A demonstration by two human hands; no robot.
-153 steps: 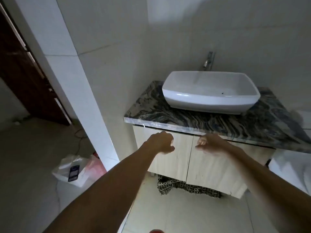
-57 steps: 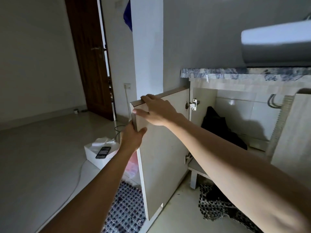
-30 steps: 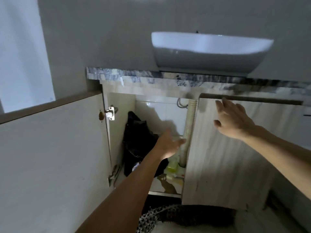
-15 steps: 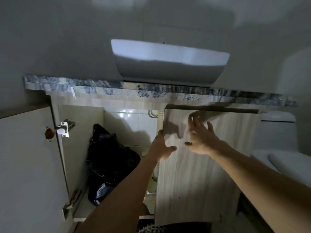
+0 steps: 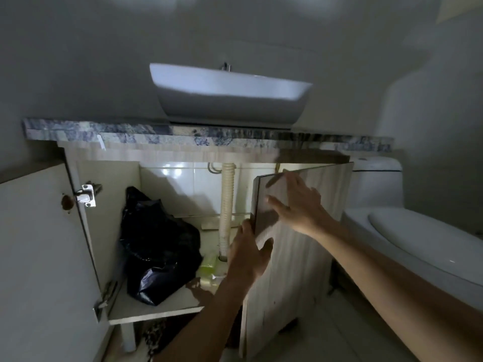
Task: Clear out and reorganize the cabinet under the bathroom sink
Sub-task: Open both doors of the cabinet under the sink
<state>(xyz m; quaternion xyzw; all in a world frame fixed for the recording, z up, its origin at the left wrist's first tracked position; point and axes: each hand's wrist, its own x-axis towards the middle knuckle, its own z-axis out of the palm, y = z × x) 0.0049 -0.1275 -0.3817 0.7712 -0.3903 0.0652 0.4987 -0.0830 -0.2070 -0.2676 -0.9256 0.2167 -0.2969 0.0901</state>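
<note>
Looks like the door-opening step: left hand point(image 5: 248, 259) grips the right door's point(image 5: 300, 231) edge, right hand point(image 5: 298, 205) flat, fingers released; next swing it wide, then grab the black bag point(image 5: 156, 246) at 9 o'clock inside the cabinet point(image 5: 109, 226).

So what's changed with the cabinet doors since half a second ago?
The right door has swung further open; the left hand now grips its free edge, and the right hand stays flat on its front. The left door stays open, the black bag unmoved.

White toilet point(image 5: 407, 231) at right, patterned mat point(image 5: 154, 340) on floor below.
</note>
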